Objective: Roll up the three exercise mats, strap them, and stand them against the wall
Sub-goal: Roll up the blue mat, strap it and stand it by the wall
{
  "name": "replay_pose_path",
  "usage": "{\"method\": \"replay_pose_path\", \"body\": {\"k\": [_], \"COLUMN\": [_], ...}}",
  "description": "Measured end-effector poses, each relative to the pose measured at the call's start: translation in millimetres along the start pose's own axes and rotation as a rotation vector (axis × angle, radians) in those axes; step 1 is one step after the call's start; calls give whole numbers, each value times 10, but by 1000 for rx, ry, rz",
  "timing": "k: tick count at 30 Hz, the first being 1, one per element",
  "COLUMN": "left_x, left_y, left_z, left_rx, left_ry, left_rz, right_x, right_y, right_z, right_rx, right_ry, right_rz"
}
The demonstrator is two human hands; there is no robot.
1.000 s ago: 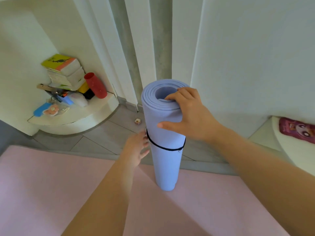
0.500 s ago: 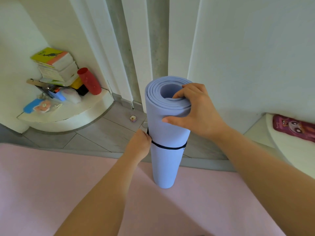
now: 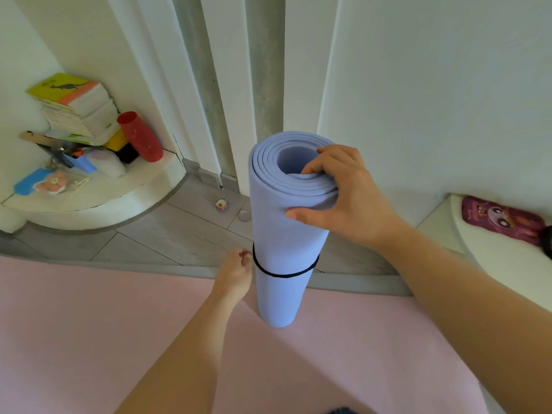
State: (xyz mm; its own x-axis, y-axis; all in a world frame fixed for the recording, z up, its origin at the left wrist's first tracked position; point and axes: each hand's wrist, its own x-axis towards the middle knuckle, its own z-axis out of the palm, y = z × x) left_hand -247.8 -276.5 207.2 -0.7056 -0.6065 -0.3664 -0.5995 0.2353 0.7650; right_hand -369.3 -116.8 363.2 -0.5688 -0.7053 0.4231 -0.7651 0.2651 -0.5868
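A purple rolled mat (image 3: 283, 234) stands up on its end. Its bottom sits on the edge of a big pink mat (image 3: 89, 324) that lies flat on the floor. A thin black strap (image 3: 283, 274) goes around the middle of the roll. The white wall (image 3: 433, 100) is behind the roll, and a strip of grey floor (image 3: 179, 234) lies between them, so the roll is not leaning on the wall.

The person's right hand (image 3: 349, 198) holds the top of the roll. Its fingers (image 3: 325, 162) curl over the rim and dip into the hole in the middle. The thumb presses on the outside of the roll.

The left hand (image 3: 234, 273) is down low, right beside the strap on the left side of the roll. Its fingers are bunched close together with the tips at the strap. I cannot tell if they are pinching the strap or only touching it.

In the corner on the left is a low round shelf (image 3: 104, 195). On it are a pile of books (image 3: 77, 106) and a red cup (image 3: 140, 135) that leans over. A small round thing (image 3: 221, 204) lies on the floor near the roll. On the right, a dark pink pouch (image 3: 501, 219) with big cartoon eyes lies on another white ledge.
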Motion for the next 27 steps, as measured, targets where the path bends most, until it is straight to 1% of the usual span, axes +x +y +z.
{"method": "replay_pose_path", "body": {"k": [2, 3, 4, 5, 6, 7, 8, 10, 11, 12, 13, 14, 15, 16, 17, 19, 24, 27], "left_x": [-73, -120, -158, -216, -279, -331, -379, -402, -390, -366, -360, -335, -308, -279, -253, -230, -88, 95], "left_y": [186, 318, 470, 646, 821, 969, 1103, 1302, 1366, 1411, 1457, 1503, 1564, 1636, 1731, 1948, 2289, 2352], "left_z": [-151, -239, -341, -460, -572, -672, -749, -816, -810, -790, -775, -774, -782, -801, -825, -853, -739, -532], "left_rx": [-123, -171, -237, -302, -323, -263, -93, 455, 703, 888, 999, 1062, 1100, 1117, 1114, 1076, 933, 893], "left_ry": [104, 170, 237, 287, 313, 327, 336, 370, 379, 359, 307, 235, 193, 185, 183, 126, -80, -85], "left_rz": [-5, 15, 78, 191, 340, 516, 699, 1033, 1167, 1231, 1234, 1207, 1203, 1225, 1250, 1219, 1004, 990], "right_x": [20, 23, 24, 30, 33, 44, 56, 89, 106, 128, 152, 178, 203, 230, 261, 337, 561, 666], "right_y": [36, 41, 49, 54, 62, 61, 54, 20, 9, -1, -7, -9, 0, 13, 37, 85, 343, 622], "right_z": [-43, -57, -77, -102, -139, -193, -264, -421, -488, -552, -610, -675, -742, -817, -896, -1040, -1230, -1199], "right_rx": [6, 4, -7, -24, -50, -76, -100, -175, -233, -288, -333, -374, -415, -459, -510, -596, -679, -705], "right_ry": [-14, -21, -26, -34, -53, -85, -130, -248, -309, -376, -439, -489, -523, -541, -548, -547, -499, -448], "right_rz": [-13, -21, -36, -52, -63, -66, -61, -51, -65, -74, -64, -47, -38, -43, -58, -98, -172, -199]}}
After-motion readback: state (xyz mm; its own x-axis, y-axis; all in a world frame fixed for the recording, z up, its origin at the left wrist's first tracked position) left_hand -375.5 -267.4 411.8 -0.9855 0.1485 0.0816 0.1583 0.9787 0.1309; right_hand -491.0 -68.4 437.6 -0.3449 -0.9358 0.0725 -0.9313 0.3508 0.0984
